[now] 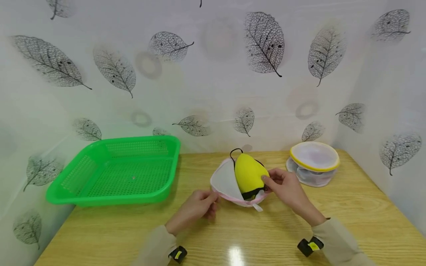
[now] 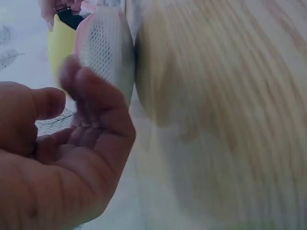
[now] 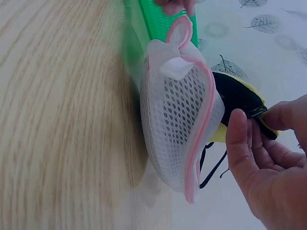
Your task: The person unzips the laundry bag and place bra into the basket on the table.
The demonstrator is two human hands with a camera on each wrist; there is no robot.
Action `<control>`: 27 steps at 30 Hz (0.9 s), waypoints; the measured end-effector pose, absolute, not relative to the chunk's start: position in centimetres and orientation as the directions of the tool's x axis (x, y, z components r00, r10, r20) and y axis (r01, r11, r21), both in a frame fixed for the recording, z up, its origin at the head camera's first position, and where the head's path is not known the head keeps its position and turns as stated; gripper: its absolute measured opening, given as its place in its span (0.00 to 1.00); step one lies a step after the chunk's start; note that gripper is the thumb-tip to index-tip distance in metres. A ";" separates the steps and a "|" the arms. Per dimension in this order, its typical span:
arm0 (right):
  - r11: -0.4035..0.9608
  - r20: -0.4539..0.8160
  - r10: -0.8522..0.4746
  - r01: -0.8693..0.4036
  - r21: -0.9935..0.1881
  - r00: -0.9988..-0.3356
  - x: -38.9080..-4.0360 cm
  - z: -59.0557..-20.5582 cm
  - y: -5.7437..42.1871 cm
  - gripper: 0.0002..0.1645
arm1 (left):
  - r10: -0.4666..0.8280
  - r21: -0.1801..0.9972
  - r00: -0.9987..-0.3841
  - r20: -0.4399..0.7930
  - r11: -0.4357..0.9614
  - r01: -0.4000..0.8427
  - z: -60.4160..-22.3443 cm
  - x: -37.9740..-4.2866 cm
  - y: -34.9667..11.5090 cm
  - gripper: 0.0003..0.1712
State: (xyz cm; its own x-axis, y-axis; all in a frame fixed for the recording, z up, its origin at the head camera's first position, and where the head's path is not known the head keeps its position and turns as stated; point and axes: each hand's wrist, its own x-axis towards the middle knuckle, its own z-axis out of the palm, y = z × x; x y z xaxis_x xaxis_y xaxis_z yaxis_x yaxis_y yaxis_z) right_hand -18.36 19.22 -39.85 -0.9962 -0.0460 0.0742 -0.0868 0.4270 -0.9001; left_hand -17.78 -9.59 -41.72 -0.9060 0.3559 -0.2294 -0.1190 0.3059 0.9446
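Note:
A yellow bra [image 1: 250, 173] with black straps and trim stands partly inside a white mesh laundry bag [image 1: 227, 180] with pink edging. The bag lies unzipped on the table, its mouth spread. My right hand [image 1: 288, 187] pinches the bra's black edge between thumb and fingers; the right wrist view shows a strap fitting [image 3: 256, 111] there. At the bag's left corner is my left hand [image 1: 198, 205], its fingertips right by the pink edge. In the left wrist view, a gap shows between the thumb and the loosely bent fingers [image 2: 103, 103]. The bra's lower part is hidden by the bag.
To the left stands a green plastic basket [image 1: 166, 193] with perforated sides. A round white mesh bag with a yellow rim [image 1: 314, 169] sits at the back right. The wooden table [image 1: 133, 236] ends at a leaf-patterned wall covering [image 1: 213, 85].

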 end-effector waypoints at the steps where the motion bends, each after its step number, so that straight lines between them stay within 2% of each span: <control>1: 0.427 0.077 -0.042 -0.087 -0.900 -0.996 -18.4 -39.9 19.2 0.18 | 0.353 0.936 -0.911 -0.213 0.340 -0.087 -41.4 -17.6 -10.0 0.23; 5: 0.432 0.103 -0.020 -0.102 -0.896 -0.994 -18.3 -39.9 19.2 0.19 | 0.283 0.890 -0.949 -0.138 0.457 0.007 -39.9 -17.1 -11.7 0.29; 11: 0.481 0.192 0.008 -0.164 -0.861 -0.981 -18.5 -39.8 19.1 0.18 | 0.147 0.851 -0.989 -0.003 0.520 0.074 -37.5 -16.5 -14.9 0.34; 16: 0.536 0.261 0.014 -0.213 -0.817 -0.965 -19.3 -40.1 19.3 0.15 | 0.074 0.783 -0.974 0.216 0.582 0.218 -36.4 -16.5 -18.7 0.32; 19: 0.572 0.284 0.016 -0.224 -0.789 -0.959 -19.8 -40.3 19.5 0.14 | 0.063 0.665 -0.941 0.332 0.692 0.281 -36.3 -16.5 -21.3 0.25; 22: 0.588 0.284 0.019 -0.219 -0.779 -0.959 -20.2 -40.3 19.8 0.15 | 0.134 0.480 -0.921 0.365 0.821 0.310 -36.7 -16.1 -23.9 0.14; 25: 0.587 0.283 0.021 -0.217 -0.780 -0.959 -20.5 -40.3 19.9 0.15 | 0.199 0.331 -0.923 0.330 0.891 0.311 -37.2 -15.6 -26.1 0.15; 27: 0.588 0.292 0.027 -0.221 -0.778 -0.956 -20.6 -40.3 19.9 0.15 | 0.193 0.261 -0.919 0.344 0.920 0.291 -37.7 -15.2 -27.1 0.17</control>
